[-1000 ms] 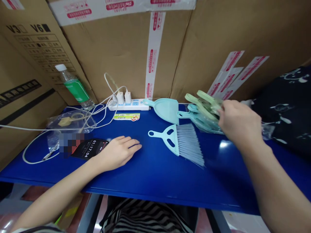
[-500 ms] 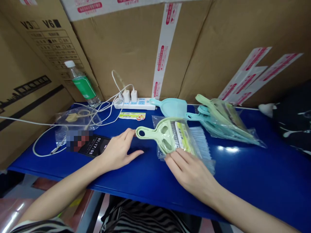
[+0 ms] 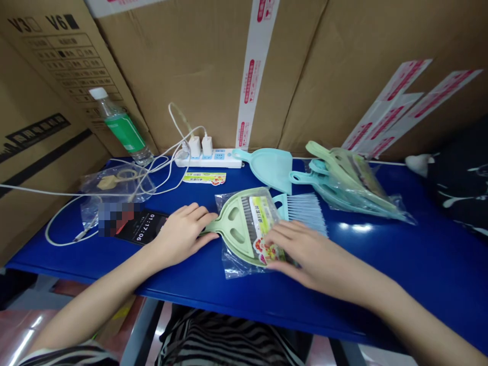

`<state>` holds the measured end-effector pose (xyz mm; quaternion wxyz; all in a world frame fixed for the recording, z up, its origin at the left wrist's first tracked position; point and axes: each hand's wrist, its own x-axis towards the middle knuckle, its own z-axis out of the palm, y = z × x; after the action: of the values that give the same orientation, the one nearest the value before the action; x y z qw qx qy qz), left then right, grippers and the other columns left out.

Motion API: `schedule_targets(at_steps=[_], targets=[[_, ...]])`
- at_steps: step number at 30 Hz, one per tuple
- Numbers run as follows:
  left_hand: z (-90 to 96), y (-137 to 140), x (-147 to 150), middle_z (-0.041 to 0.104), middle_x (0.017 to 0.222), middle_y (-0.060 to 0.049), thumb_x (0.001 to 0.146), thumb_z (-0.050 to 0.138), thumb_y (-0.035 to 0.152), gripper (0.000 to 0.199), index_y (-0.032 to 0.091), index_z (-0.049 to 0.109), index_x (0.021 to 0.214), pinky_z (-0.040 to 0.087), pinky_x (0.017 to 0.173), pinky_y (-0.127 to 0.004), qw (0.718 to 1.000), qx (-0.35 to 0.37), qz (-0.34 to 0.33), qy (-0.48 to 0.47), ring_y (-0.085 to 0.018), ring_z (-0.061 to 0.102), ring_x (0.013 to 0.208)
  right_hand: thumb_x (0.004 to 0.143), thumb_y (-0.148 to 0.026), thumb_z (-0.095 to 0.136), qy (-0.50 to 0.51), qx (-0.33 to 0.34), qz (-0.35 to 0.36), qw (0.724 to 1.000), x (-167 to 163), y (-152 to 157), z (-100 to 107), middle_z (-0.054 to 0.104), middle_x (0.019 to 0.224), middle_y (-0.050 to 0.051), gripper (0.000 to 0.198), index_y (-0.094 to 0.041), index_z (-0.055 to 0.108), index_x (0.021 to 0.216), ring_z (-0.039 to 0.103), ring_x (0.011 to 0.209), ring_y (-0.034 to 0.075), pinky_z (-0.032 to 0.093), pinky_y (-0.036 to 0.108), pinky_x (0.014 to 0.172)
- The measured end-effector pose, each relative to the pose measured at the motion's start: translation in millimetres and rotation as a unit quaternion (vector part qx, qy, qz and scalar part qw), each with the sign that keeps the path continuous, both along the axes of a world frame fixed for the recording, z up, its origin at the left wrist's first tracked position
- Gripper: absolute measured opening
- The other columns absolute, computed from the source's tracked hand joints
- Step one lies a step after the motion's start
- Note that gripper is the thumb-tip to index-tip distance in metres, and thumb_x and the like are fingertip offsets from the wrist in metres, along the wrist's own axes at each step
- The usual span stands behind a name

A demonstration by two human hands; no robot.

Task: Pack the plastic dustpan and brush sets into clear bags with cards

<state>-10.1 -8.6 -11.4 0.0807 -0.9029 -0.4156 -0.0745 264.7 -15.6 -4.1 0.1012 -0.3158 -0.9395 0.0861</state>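
Observation:
A light green dustpan (image 3: 231, 208) lies in front of me, partly inside a clear plastic bag (image 3: 233, 269). Grey bristles (image 3: 249, 218) and a yellow-white card label (image 3: 260, 219) show along it. My left hand (image 3: 179, 231) is closed around its handle at the left. At the opposite end, my right hand (image 3: 310, 251) grips the bagged pan's edge with thumb below and fingers on top. Just behind lie a blue dustpan (image 3: 271, 166) and a blue brush (image 3: 308, 207), whose handle is partly covered by the green set.
Bagged green and blue dustpans (image 3: 353, 188) are piled at the back right. A power strip (image 3: 224, 158) with chargers and white cables, a loose card label (image 3: 205, 177), a bottle (image 3: 124, 129) and a phone (image 3: 141, 226) occupy the left. Cardboard (image 3: 194, 66) stands behind the blue table (image 3: 385, 274).
The green dustpan has turned flatter and come nearer, uncovering more of the blue brush. My left hand has closed on its handle; my right hand has shifted to its right end.

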Motion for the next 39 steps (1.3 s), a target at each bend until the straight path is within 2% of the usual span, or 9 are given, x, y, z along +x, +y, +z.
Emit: schedule_targets(at_steps=[6, 10, 14, 17, 23, 27, 30, 34, 39], targets=[[1.9, 4.9, -5.1, 0.067, 0.095, -0.008, 0.096, 0.045, 0.038, 0.031, 0.016, 0.062, 0.110, 0.050, 0.079, -0.038, 1.000, 0.000, 0.009, 0.007, -0.023, 0.058, 0.088, 0.091, -0.027, 0.047, 0.016, 0.008, -0.091, 0.996, 18.4, 14.0, -2.3, 0.067, 0.095, 0.010, 0.017, -0.020, 0.055, 0.105, 0.065, 0.077, 0.023, 0.051, 0.034, 0.063], [2.7, 6.0, -6.3, 0.067, 0.094, -0.008, 0.096, 0.044, 0.038, 0.032, 0.016, 0.063, 0.109, 0.050, 0.078, -0.038, 1.000, -0.002, 0.013, 0.014, -0.024, 0.059, 0.087, 0.088, -0.016, 0.039, 0.015, -0.071, -0.116, 0.991, 14.5, 12.6, -3.8, 0.065, 0.071, 0.002, 0.023, -0.020, 0.050, 0.108, 0.057, 0.051, 0.016, 0.042, 0.026, 0.049], [4.2, 7.7, -9.8, 0.067, 0.096, -0.009, 0.094, 0.046, 0.036, 0.029, 0.016, 0.062, 0.109, 0.050, 0.078, -0.039, 0.999, -0.018, 0.020, 0.026, -0.024, 0.060, 0.088, 0.080, -0.012, 0.040, -0.045, -0.043, -0.174, 0.983, 22.7, 15.6, 1.4, 0.055, 0.053, -0.003, 0.020, -0.021, 0.055, 0.091, 0.047, 0.042, 0.014, 0.029, 0.024, 0.043], [4.3, 8.4, -9.9, 0.067, 0.096, -0.009, 0.092, 0.048, 0.032, 0.024, 0.016, 0.061, 0.105, 0.051, 0.080, -0.040, 0.998, -0.035, 0.037, 0.030, -0.024, 0.061, 0.089, 0.082, -0.018, 0.042, -0.067, -0.027, -0.187, 0.980, 26.3, 19.0, 2.9, 0.053, 0.051, -0.002, 0.015, -0.023, 0.052, 0.071, 0.046, 0.043, 0.014, 0.024, 0.024, 0.043], [0.6, 5.9, -4.7, 0.066, 0.104, -0.009, 0.084, 0.041, 0.010, 0.030, 0.015, 0.054, 0.111, 0.053, 0.087, -0.037, 0.996, -0.070, 0.049, 0.032, -0.022, 0.063, 0.096, 0.093, -0.031, 0.034, 0.041, -0.089, -0.189, 0.977, 8.6, 19.1, -1.6, 0.064, 0.068, 0.003, 0.028, -0.022, 0.051, 0.073, 0.057, 0.057, 0.016, 0.035, 0.026, 0.051], [-0.8, 5.4, -4.1, 0.066, 0.105, -0.009, 0.083, 0.040, 0.009, 0.034, 0.016, 0.054, 0.113, 0.052, 0.087, -0.038, 0.996, -0.061, 0.054, 0.046, -0.022, 0.064, 0.097, 0.090, -0.035, 0.041, 0.074, -0.124, -0.225, 0.964, 0.2, 21.2, -8.5, 0.053, 0.055, -0.002, 0.025, -0.023, 0.047, 0.068, 0.049, 0.050, 0.015, 0.031, 0.025, 0.048], [-0.9, 6.0, -4.0, 0.067, 0.105, -0.009, 0.084, 0.036, 0.008, 0.036, 0.016, 0.054, 0.114, 0.052, 0.086, -0.038, 0.996, -0.057, 0.055, 0.052, -0.022, 0.064, 0.096, 0.087, -0.031, 0.043, 0.144, -0.153, -0.214, 0.954, -0.9, 22.9, -9.5, 0.047, 0.051, -0.004, 0.023, -0.023, 0.044, 0.065, 0.044, 0.047, 0.013, 0.031, 0.024, 0.048], [-1.7, 6.6, -3.2, 0.067, 0.103, -0.011, 0.084, 0.034, 0.006, 0.037, 0.013, 0.054, 0.113, 0.051, 0.085, -0.038, 0.995, -0.057, 0.050, 0.061, -0.023, 0.063, 0.095, 0.091, -0.034, 0.038, 0.240, -0.177, -0.161, 0.941, -0.3, 23.4, -6.6, 0.058, 0.065, 0.001, 0.027, -0.021, 0.056, 0.075, 0.051, 0.057, 0.014, 0.039, 0.026, 0.053], [-4.2, 7.0, -4.2, 0.066, 0.105, -0.010, 0.083, 0.031, 0.003, 0.039, 0.014, 0.053, 0.113, 0.051, 0.086, -0.039, 0.995, -0.052, 0.043, 0.068, -0.022, 0.063, 0.097, 0.089, -0.027, 0.043, 0.177, -0.147, -0.142, 0.963, -1.6, 21.1, -16.0, 0.060, 0.074, 0.002, 0.030, -0.020, 0.065, 0.109, 0.052, 0.056, 0.014, 0.041, 0.027, 0.054]])
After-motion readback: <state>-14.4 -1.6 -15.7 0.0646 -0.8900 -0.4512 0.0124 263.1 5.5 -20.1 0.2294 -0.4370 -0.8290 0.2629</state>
